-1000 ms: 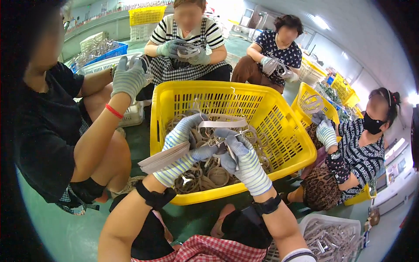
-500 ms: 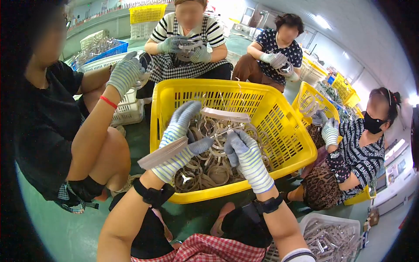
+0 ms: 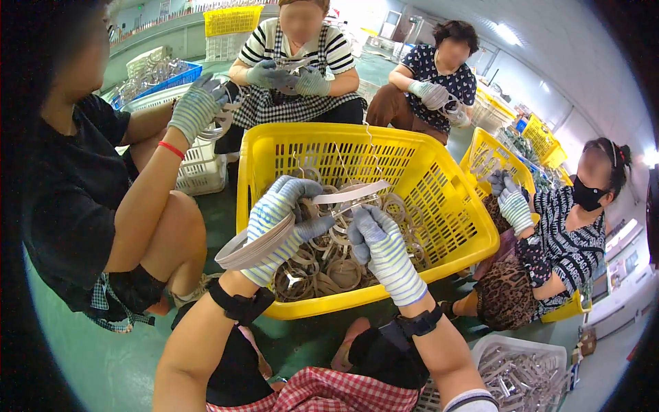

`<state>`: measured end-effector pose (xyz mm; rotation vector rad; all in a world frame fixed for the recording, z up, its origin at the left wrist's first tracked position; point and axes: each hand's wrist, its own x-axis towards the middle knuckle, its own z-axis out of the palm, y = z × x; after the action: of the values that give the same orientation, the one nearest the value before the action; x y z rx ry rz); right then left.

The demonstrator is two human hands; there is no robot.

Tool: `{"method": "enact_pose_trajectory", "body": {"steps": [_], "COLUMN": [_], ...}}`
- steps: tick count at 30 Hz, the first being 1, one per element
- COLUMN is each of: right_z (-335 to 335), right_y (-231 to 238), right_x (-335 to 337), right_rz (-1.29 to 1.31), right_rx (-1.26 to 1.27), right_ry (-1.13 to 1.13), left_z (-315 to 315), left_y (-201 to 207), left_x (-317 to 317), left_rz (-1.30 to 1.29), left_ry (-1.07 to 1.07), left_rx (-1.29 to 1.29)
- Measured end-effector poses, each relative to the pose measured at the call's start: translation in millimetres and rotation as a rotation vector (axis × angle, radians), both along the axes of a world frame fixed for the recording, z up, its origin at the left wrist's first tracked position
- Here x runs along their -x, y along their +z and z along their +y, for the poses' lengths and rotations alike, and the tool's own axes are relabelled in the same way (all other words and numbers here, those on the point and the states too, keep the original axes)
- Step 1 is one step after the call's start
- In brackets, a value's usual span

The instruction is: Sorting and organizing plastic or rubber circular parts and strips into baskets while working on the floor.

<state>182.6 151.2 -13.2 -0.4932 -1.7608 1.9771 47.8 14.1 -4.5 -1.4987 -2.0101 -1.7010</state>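
My left hand, in a striped grey-tipped glove, is closed around a stack of thin pale ring bands. One side of the stack lies over the wrist side of the glove; a pale band shows past the fingers. My right hand, gloved alike, pinches close to my left thumb. Between the two hands runs a thin shiny metal piece, partly hidden by the fingertips. Both hands are above a yellow plastic basket holding many loose metal rings and shiny clips.
Several gloved co-workers sit around the basket, handling similar bands. A pale crate of metal parts stands at the lower right. Another yellow basket leans at the right. White crates and a blue crate stand at the left.
The band stack in my left hand has tilted, showing more of its round opening. My left fingers have curled down and inward. My right hand has shifted slightly left.
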Motion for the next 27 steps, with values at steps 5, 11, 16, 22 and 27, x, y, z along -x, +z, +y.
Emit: {"method": "enact_pose_trajectory", "body": {"steps": [5,11,16,22,27], "right_z": [-8,7,15,14,8], "right_y": [1,-13,-17,-29,-24], "right_x": [2,-1,4,-6,-15], "right_rz": [-0.012,0.07,0.152,0.319,0.158], "right_rx": [0.078,-0.042,-0.172,-1.558,-0.776], "right_ry": [-0.016,-0.036,0.093,0.089,0.372], "left_z": [0,-4,-6,7,10], "left_y": [-9,6,-11,-26,-42], "left_x": [1,-5,-8,-20,-26], "left_rz": [0.016,-0.291,-0.201,0.136,0.112], "left_ry": [0.022,-0.203,-0.655,-0.833,-0.858], "left_rx": [-0.032,0.105,0.285,0.488,0.436]}}
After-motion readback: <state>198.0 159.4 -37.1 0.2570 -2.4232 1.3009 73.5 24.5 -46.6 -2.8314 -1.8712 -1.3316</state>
